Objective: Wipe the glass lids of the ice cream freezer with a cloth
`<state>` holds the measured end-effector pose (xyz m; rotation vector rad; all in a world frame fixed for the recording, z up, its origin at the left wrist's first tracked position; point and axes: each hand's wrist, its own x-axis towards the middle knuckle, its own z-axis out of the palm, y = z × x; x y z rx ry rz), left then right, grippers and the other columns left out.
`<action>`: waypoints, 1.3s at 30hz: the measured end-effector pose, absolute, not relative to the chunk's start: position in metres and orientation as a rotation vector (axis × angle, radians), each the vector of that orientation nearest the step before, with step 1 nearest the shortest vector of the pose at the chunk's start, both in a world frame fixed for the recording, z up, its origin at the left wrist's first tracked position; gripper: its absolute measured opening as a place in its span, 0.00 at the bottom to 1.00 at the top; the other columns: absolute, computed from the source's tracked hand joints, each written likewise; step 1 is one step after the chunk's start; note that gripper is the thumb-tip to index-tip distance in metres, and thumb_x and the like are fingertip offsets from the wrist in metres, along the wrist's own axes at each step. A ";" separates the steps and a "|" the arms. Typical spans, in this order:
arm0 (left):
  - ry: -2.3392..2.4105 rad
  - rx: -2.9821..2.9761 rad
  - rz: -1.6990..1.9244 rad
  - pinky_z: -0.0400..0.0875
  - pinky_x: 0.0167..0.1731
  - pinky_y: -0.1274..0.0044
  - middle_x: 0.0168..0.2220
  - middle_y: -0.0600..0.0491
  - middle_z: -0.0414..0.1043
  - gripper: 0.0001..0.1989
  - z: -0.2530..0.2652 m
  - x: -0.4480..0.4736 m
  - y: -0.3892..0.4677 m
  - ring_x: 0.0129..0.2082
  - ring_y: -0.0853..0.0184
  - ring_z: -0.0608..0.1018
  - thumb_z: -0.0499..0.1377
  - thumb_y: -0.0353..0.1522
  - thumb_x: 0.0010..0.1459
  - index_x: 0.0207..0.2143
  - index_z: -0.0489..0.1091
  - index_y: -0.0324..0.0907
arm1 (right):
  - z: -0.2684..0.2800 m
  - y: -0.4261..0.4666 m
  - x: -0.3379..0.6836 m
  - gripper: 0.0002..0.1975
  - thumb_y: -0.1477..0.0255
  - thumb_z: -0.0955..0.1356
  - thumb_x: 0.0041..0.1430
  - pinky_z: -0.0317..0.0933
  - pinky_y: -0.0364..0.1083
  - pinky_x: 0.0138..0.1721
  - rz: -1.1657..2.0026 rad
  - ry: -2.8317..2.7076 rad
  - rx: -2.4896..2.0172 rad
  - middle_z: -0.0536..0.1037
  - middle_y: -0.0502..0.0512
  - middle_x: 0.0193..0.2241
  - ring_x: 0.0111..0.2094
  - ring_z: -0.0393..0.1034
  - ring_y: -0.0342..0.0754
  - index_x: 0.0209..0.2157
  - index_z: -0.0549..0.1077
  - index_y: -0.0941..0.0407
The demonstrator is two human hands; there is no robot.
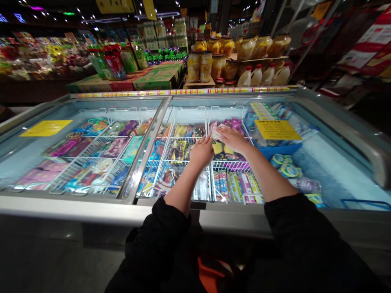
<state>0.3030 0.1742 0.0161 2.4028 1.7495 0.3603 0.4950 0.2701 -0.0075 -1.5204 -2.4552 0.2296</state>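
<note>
Centrally, a half-curled bare left hand (202, 153) and flatter bare right hand (233, 141) overlie white wire baskets (229, 165). Whether either grip holds anything is unclear.

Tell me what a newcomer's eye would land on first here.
Probably the two bare hands, left and right, reaching over the middle of a long chest freezer with colorful packets in white wire baskets. Next, a yellow sign near the freezer's left end and another sign toward its right. Behind it stand jars with yellow contents.
</note>
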 end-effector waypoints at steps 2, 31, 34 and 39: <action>1.745 2.410 0.363 0.53 0.75 0.68 0.76 0.47 0.55 0.28 0.015 0.302 0.175 0.76 0.61 0.58 0.48 0.27 0.72 0.73 0.59 0.34 | -0.009 0.263 0.500 0.29 0.67 0.58 0.74 0.43 0.65 0.76 0.276 -2.487 -1.455 0.60 0.50 0.74 0.76 0.49 0.56 0.73 0.63 0.47; 1.763 2.455 0.359 0.55 0.75 0.67 0.75 0.46 0.56 0.27 0.014 0.302 0.172 0.76 0.61 0.58 0.48 0.27 0.73 0.73 0.59 0.35 | 0.003 0.265 0.492 0.30 0.62 0.59 0.75 0.42 0.65 0.75 0.174 -2.413 -1.637 0.58 0.55 0.75 0.77 0.48 0.57 0.74 0.61 0.53; 1.758 2.459 0.371 0.56 0.74 0.67 0.75 0.46 0.57 0.27 0.013 0.301 0.171 0.76 0.62 0.58 0.48 0.27 0.73 0.73 0.59 0.36 | 0.000 0.268 0.492 0.30 0.63 0.59 0.75 0.43 0.65 0.75 0.201 -2.451 -1.533 0.60 0.56 0.74 0.76 0.49 0.58 0.73 0.62 0.54; 1.756 2.441 0.382 0.55 0.74 0.67 0.75 0.47 0.56 0.28 0.011 0.300 0.174 0.76 0.62 0.58 0.48 0.27 0.72 0.72 0.60 0.37 | 0.000 0.269 0.518 0.28 0.62 0.64 0.71 0.43 0.68 0.75 0.446 -2.516 -1.334 0.63 0.51 0.73 0.76 0.51 0.58 0.70 0.67 0.44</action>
